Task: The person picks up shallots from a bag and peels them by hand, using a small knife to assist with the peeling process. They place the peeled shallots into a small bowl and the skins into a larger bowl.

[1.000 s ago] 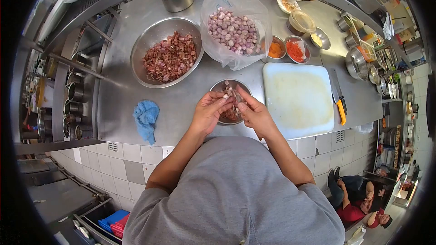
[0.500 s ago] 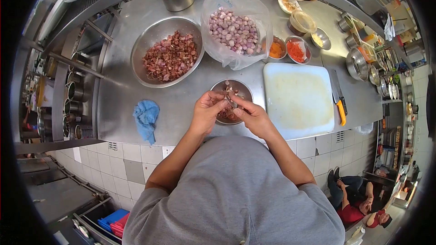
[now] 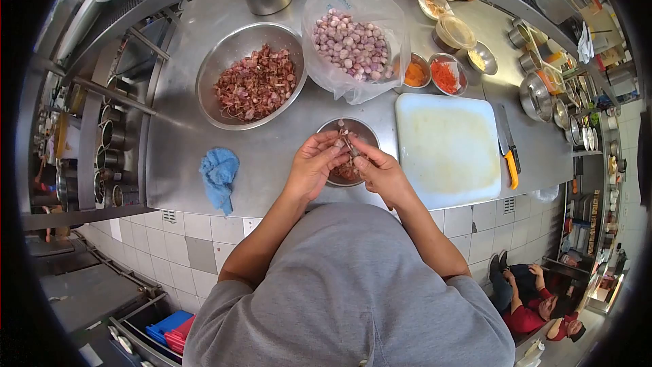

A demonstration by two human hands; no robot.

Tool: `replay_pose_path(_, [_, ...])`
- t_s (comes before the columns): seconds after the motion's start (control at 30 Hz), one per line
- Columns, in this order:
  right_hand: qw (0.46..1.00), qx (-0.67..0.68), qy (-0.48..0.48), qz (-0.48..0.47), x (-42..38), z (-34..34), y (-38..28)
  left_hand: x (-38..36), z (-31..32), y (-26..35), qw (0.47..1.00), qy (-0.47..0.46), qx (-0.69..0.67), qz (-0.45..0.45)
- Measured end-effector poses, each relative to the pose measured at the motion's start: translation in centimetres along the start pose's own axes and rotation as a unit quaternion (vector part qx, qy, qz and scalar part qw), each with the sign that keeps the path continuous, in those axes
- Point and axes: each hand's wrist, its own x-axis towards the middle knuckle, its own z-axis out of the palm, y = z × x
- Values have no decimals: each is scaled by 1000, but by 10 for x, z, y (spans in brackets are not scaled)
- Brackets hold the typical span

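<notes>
Over a small steel bowl [image 3: 370, 137] near the table's front edge, both hands meet with their fingers closed. My left hand [image 3: 314, 168] pinches a shallot [image 3: 339, 143] between thumb and fingertips. From the right, my right hand [image 3: 384, 173] grips a small narrow blade [image 3: 352, 149] against it, mostly hidden by the fingers. Reddish shallots and skins lie in the bowl below. Behind it, a clear plastic bag [image 3: 394, 20] holds peeled purple shallots [image 3: 350, 44]. A large steel bowl [image 3: 210, 95] at the back left contains unpeeled shallots [image 3: 257, 85].
A blue cloth [image 3: 219, 175] lies left of the hands. To the right are a white cutting board [image 3: 448, 149] and a yellow-handled knife [image 3: 509, 156]. Bowls of orange pieces [image 3: 414, 75] and red strips [image 3: 445, 76] stand behind the board. People in red [image 3: 530, 312] sit at lower right.
My right hand has shifted slightly right and down, with its fingers turned a little. The left hand stays nearly in place. A seated person at lower right has moved their arms.
</notes>
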Motion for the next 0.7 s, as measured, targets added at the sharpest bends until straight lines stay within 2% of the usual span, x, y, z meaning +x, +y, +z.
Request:
replay_pose_path(0.1, [999,29,20,-5,0,0,-1,0,5,5,999,18,-26,-8])
replay_pose_path(0.2, [1000,-2,13,19,-2,-1,-2,0,7,5,999,27,-33,-1])
replay_pose_path(0.27, [997,-34,3,-75,-3,5,0,0,2,2,999,20,-24,11])
replay_pose_path(0.4, [995,-75,-19,-60,-7,12,-11,0,-6,-4,999,6,6,36])
replay_pose_path(0.47, [987,-139,-20,-80,-7,10,-12,-2,-13,-5,999,3,22,39])
replay_pose_path(0.7, [987,-139,-19,-74,-4,7,-13,-5,-7,-3,996,-13,58,61])
